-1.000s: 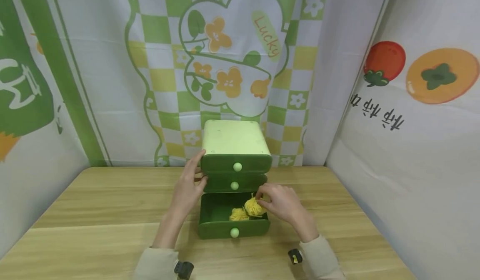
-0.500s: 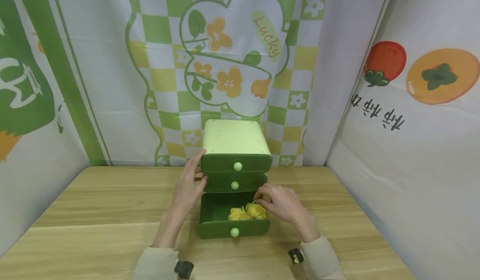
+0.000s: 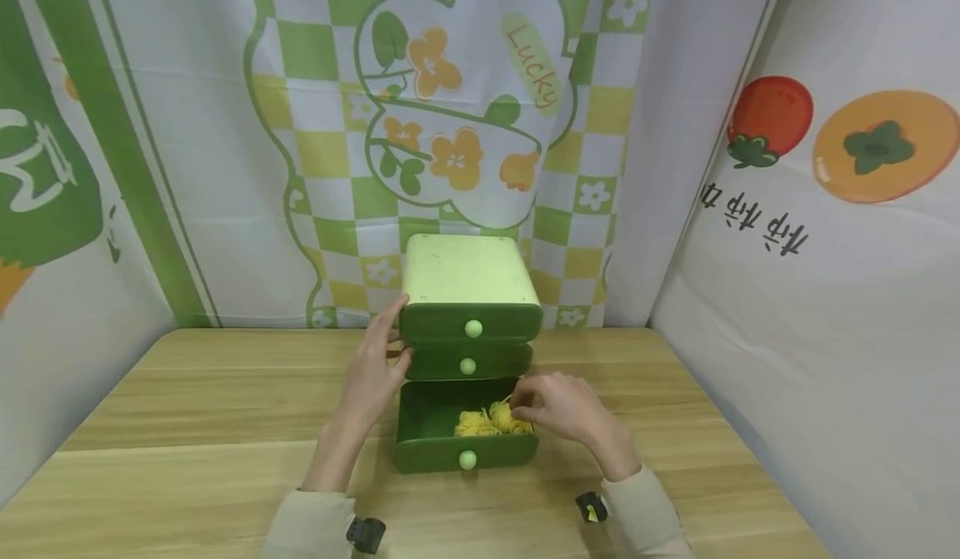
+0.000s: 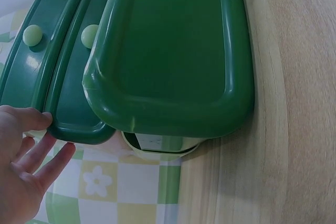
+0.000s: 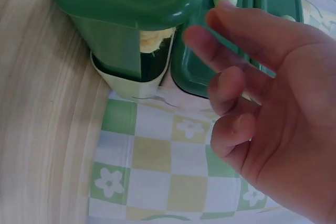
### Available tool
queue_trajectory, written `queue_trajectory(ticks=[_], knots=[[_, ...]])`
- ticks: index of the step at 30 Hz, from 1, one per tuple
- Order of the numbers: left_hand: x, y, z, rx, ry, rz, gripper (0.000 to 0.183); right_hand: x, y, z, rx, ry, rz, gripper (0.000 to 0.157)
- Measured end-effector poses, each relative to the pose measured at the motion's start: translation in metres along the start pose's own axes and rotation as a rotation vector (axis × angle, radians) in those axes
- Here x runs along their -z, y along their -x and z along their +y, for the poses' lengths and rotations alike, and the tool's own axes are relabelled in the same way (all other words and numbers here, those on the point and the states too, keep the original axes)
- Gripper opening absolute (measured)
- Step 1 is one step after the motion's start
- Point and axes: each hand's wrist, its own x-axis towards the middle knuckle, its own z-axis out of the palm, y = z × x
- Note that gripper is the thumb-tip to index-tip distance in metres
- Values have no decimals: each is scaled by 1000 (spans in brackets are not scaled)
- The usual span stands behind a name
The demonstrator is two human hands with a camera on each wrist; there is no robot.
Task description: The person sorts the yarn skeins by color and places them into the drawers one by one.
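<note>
A small chest of drawers [image 3: 471, 272] with a pale green top and dark green fronts stands on the table. Its bottom drawer [image 3: 427, 456] is pulled out and contains yellow yarn balls [image 3: 474, 424], bunched at the right side. My left hand [image 3: 371, 380] rests against the chest's left side, fingers extended; in the left wrist view its thumb touches a drawer edge. Over the right rim of the bottom drawer hovers my right hand [image 3: 562, 409], close by the yarn. In the right wrist view its thumb and fingers are loosely bent and apart, with nothing visible between them.
Above the pulled-out drawer are the middle drawer [image 3: 495, 361] and the top drawer [image 3: 435, 323], both pushed in. A checked cloth [image 3: 315, 151] hangs behind the wooden table [image 3: 225, 426]. White printed sheets [image 3: 787, 309] line the sides.
The yarn ball my right fingers held has come down into the bottom drawer beside the other yarn, and the fingers have let go. My left hand stays against the chest.
</note>
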Motion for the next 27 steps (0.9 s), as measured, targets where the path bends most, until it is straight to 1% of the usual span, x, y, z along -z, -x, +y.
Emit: queue_trajectory(ticks=[5,9,11,14,18,23,27], knots=[[1,0,0,-6,1,1,88,-5,-2,2,-32,-19,-80,11],[1,0,0,-10,3,0,87,-8,-2,3,-43,-30,-124,12],[1,0,0,-8,5,0,87,-9,-2,3,-34,-22,-120,13],[1,0,0,-7,0,-1,87,-8,-2,1,-13,-4,-84,16],[0,0,0,-3,0,-3,87,-4,-3,-6,56,5,-37,16],[0,0,0,11,-1,-5,87,-1,-4,-17,197,-3,-38,17],[0,-1,0,18,-1,-11,88,-3,-5,-24,305,22,-34,22]])
